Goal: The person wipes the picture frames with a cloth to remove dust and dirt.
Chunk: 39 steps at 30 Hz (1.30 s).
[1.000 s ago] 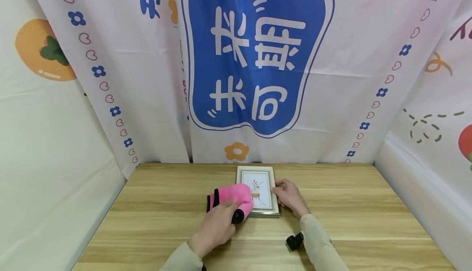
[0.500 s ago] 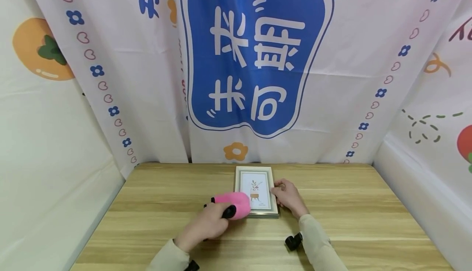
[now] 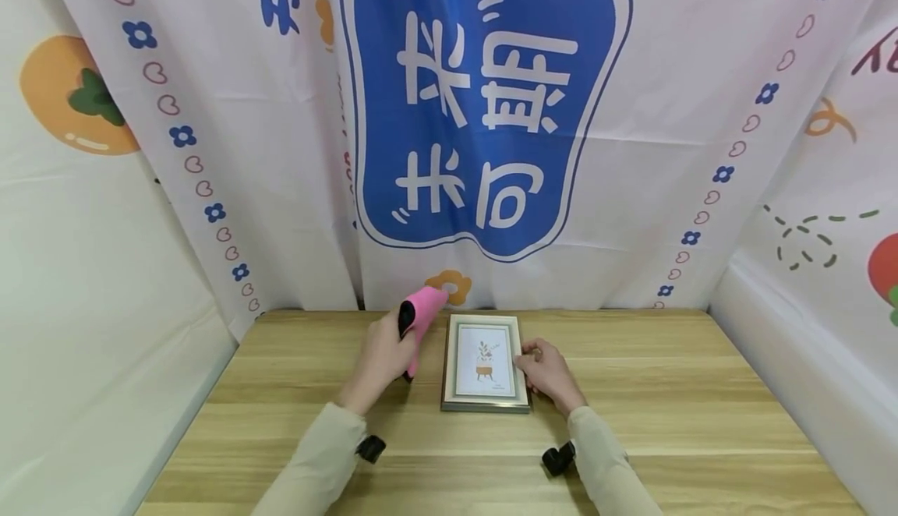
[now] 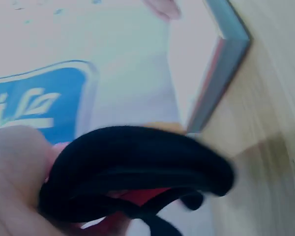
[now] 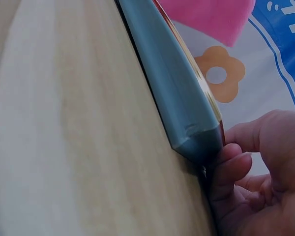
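Observation:
My left hand [image 3: 377, 356] grips a pink cloth [image 3: 425, 305] with black edging, held up just left of the picture frame [image 3: 486, 364]. In the left wrist view the cloth's thick black edge [image 4: 137, 152] fills the lower middle and covers most of its pink part. The frame, pale with a small plant print, lies face up on the wooden table. At its right edge my right hand [image 3: 550, 376] pinches the side between thumb and fingers. The right wrist view shows those fingertips right at the frame's corner, with the frame's blue-grey side [image 5: 172, 83] toward the camera.
The wooden table [image 3: 645, 399] runs back to a white printed curtain [image 3: 666, 189] with a large blue patch. White fabric walls [image 3: 105, 266] stand on both sides. A black wrist device [image 3: 559, 460] sits by the right sleeve, another [image 3: 370, 448] by the left.
My left hand has lifted the pink cloth off the frame's lower left part, moving it left, then up toward the table's back edge. The frame and right hand have stayed in place.

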Tool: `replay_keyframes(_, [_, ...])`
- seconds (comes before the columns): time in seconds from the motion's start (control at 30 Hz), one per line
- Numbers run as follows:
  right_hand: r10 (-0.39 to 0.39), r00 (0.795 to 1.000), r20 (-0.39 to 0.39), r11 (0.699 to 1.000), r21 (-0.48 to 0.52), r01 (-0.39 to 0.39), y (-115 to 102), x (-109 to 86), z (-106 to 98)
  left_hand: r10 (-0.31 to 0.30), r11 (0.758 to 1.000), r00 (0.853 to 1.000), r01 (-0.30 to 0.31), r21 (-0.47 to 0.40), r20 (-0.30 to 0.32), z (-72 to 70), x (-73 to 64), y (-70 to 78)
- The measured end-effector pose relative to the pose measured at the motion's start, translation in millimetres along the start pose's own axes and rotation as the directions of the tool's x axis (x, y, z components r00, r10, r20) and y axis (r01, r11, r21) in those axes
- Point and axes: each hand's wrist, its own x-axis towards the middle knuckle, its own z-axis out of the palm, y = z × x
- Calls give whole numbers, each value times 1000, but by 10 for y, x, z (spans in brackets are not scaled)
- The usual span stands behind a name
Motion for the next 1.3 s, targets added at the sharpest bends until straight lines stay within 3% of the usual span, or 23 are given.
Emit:
replay_keyframes(0.07, [-2, 1000, -1, 1000, -3, 2, 7, 4, -6, 23, 1000, 998, -22, 18, -61, 181, 126, -54])
replay_keyframes(0.2, [-5, 1000, 7, 1000, 0, 5, 27, 13, -4, 81, 995, 991, -74, 66, -109, 558, 280, -147])
replay_keyframes(0.3, [-11, 1000, 0, 1000, 1, 11, 36, 19, -8, 125, 982, 988, -111, 151, -91, 789, 321, -175])
replay_keyframes(0.47, [-18, 1000, 7, 1000, 0, 18, 29, 35, 43, 189, 936, 980, -161, 312, -60, 980, 298, -205])
replay_keyframes(0.6, [-14, 1000, 11, 1000, -2, 14, 23, 25, 29, 241, 878, 970, -206, 432, -26, 1040, 270, -138])
replay_keyframes(0.67, [-12, 1000, 5, 1000, 7, 12, 20, 15, 8, 240, 851, 971, -218, 478, 14, 1062, 262, -85])
replay_keyframes(0.77, [-5, 1000, 0, 999, 38, 5, 25, 14, -12, 236, 791, 969, -238, 564, 79, 1099, 264, -20])
replay_keyframes(1.0, [6, 1000, 7, 996, 92, -7, 40, 23, -7, 312, 559, 932, -336, 758, 183, 1187, 278, 58])
replay_keyframes(1.1, [6, 1000, 18, 996, 94, -8, 41, 23, 4, 307, 493, 925, -357, 794, 225, 1210, 275, 89])
replay_keyframes(1.17, [-2, 1000, 16, 997, 83, 0, 36, 20, 0, 301, 475, 921, -370, 798, 248, 1228, 284, 115])
replay_keyframes(1.23, [-8, 1000, 10, 998, 69, 7, 32, 17, -13, 300, 484, 916, -387, 785, 266, 1249, 303, 147])
replay_keyframes(1.3, [-18, 1000, 7, 998, 53, 18, 26, 14, -31, 300, 512, 914, -397, 762, 274, 1273, 327, 177])
